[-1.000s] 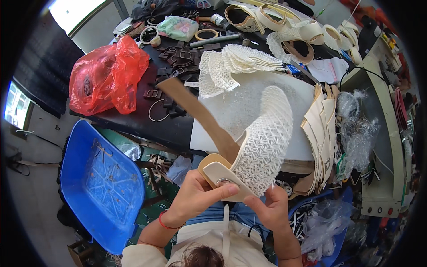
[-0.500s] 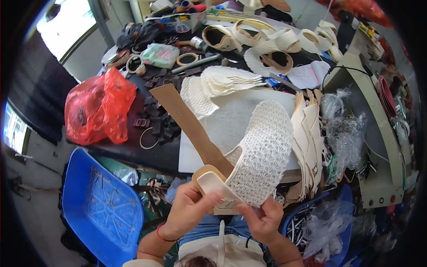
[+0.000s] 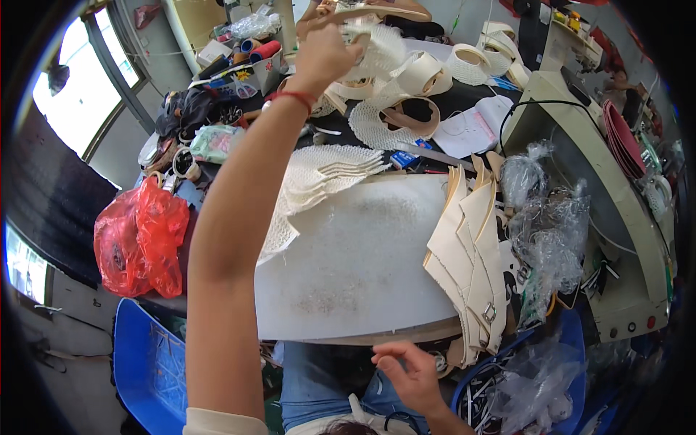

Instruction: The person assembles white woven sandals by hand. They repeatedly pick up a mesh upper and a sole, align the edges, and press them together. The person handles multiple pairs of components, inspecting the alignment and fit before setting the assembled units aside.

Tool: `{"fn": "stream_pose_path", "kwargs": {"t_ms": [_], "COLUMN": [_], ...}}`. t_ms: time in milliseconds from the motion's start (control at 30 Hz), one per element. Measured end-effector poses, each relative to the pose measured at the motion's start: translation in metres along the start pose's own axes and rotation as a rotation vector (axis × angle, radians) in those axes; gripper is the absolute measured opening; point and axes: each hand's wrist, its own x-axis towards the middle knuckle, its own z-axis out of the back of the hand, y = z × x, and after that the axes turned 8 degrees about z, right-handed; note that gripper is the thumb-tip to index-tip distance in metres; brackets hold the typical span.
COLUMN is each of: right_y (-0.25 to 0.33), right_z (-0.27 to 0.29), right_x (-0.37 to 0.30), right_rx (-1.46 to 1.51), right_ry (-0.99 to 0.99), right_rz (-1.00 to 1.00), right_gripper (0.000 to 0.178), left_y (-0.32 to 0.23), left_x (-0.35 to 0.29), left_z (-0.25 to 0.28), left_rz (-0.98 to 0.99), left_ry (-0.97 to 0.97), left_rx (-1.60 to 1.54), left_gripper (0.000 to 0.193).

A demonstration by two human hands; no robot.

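Observation:
My left arm reaches far across the table, and my left hand (image 3: 328, 54) closes round a white woven piece (image 3: 380, 51) with a tan strap (image 3: 373, 12). That piece is partly smeared by motion and partly hidden by the hand. Near the table's front edge, above my lap, my right hand (image 3: 412, 375) holds nothing, its fingers loosely stretched and apart. Between the hands lies a pale work board (image 3: 355, 254). Layered white woven pieces (image 3: 319, 177) rest on its left, half behind my forearm. Overlapping cream pieces (image 3: 467, 254), one with a metal buckle, lie along its right side.
Rolled woven bands (image 3: 417, 76) stand at the back, near another person's arms (image 3: 406, 9). A red plastic bag (image 3: 141, 235) sits left, above a blue bin (image 3: 148, 362). A pale machine (image 3: 616, 217) and crumpled clear plastic (image 3: 554, 232) are on the right, with another blue bin (image 3: 573, 377) below.
My left hand has carried the woven piece from my lap to the table's far side. My right hand has let go of it and stays near the front edge. The view has shifted.

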Motion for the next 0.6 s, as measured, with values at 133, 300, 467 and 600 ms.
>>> {"fn": "stream_pose_path", "kwargs": {"t_ms": [133,300,467,600], "right_y": [0.008,0.006,0.020,0.016], "right_z": [0.013,0.010,0.001,-0.005], "right_x": [0.001,-0.001,-0.009,-0.026], "right_rx": [-0.070,-0.094,0.030,-0.139], "right_ry": [0.021,0.054,0.098,0.004], "right_rz": [-0.092,-0.112,-0.153,0.007], "right_gripper": [0.017,0.018,0.015,0.017], "left_y": [0.000,0.095,0.106,0.090], "left_x": [-0.064,-0.113,-0.126,-0.117], "left_z": [-0.022,-0.044,-0.034,-0.007], "left_rz": [-0.294,-0.376,-0.349,-0.365], "left_ry": [0.382,0.994,0.882,0.482], "left_rx": [-0.047,0.063,-0.188,-0.247], "left_gripper": [0.021,0.053,0.022,0.017]}}
